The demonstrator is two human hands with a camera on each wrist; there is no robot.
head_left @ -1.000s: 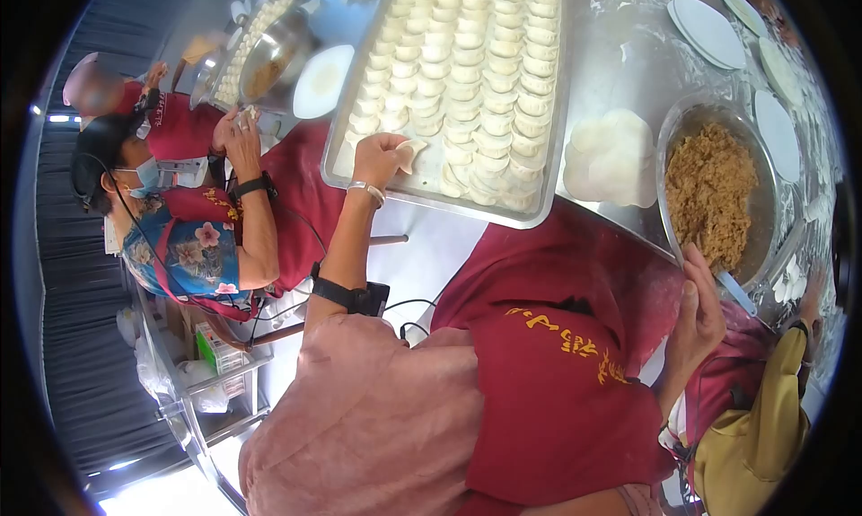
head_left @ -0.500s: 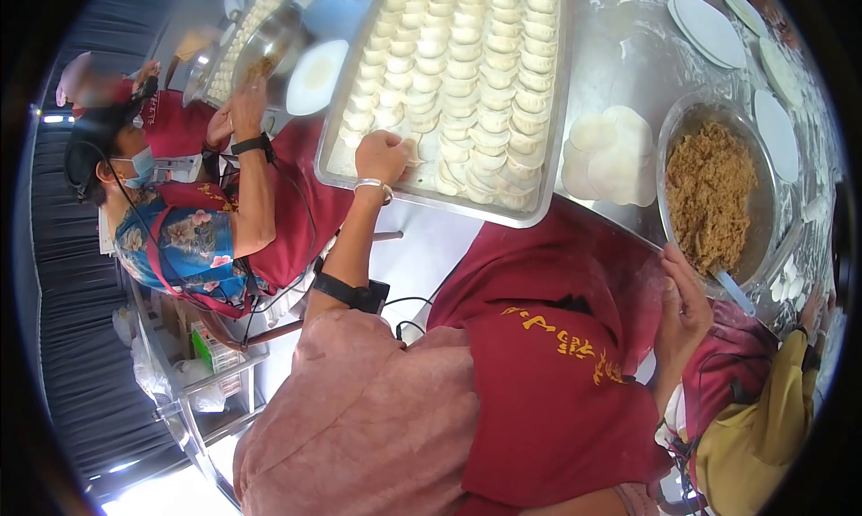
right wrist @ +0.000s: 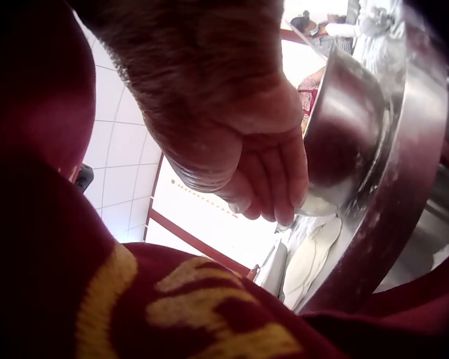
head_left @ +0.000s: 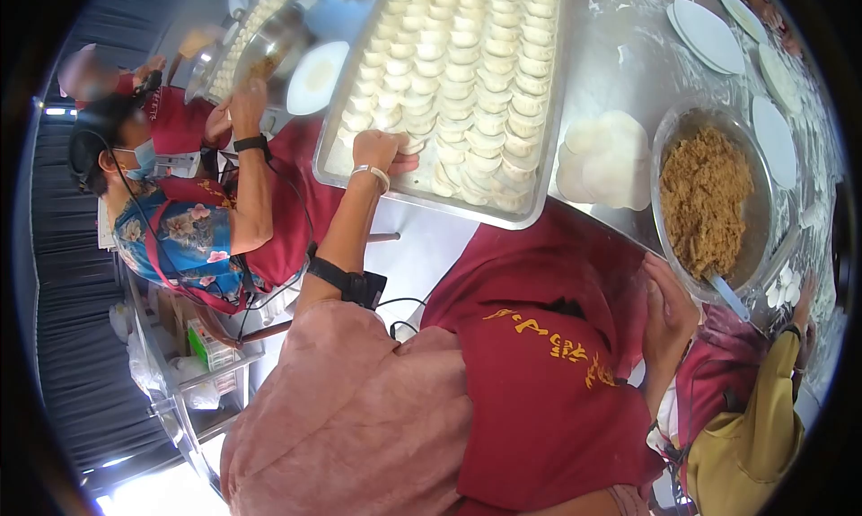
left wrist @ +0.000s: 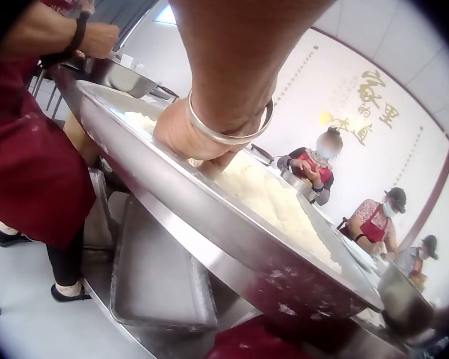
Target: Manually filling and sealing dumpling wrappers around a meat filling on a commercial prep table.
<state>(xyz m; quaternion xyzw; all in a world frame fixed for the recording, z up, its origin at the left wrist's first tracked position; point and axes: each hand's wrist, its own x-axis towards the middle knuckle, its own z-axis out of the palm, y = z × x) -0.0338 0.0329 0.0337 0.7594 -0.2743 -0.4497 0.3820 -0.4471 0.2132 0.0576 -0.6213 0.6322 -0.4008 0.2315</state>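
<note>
A large metal tray (head_left: 346, 167) holds rows of folded dumplings (head_left: 458, 80). My left hand (head_left: 377, 149) is low over the tray's near left part, its thumb and fingers about a dumpling (head_left: 414, 144) at the end of a row. In the left wrist view the left hand (left wrist: 202, 142) reaches over the tray's rim, its fingertips partly hidden. My right hand (head_left: 669, 314) holds nothing; its fingers are loosely extended beside a metal bowl (right wrist: 344, 127), below the bowl's near side in the head view. Brown filling (head_left: 705, 202) lies in that bowl.
A stack of round dough wrappers (head_left: 602, 161) lies between tray and bowl. A blue handle (head_left: 729, 298) leans out of the bowl. White plates (head_left: 709, 35) stand on the floured table at right. Other people in red aprons work at left, one near a white plate (head_left: 317, 78).
My left hand has lowered the dumpling from above the tray to the row's end, its thumb now stretched out more. The right hand has drawn back slightly from the bowl toward the apron.
</note>
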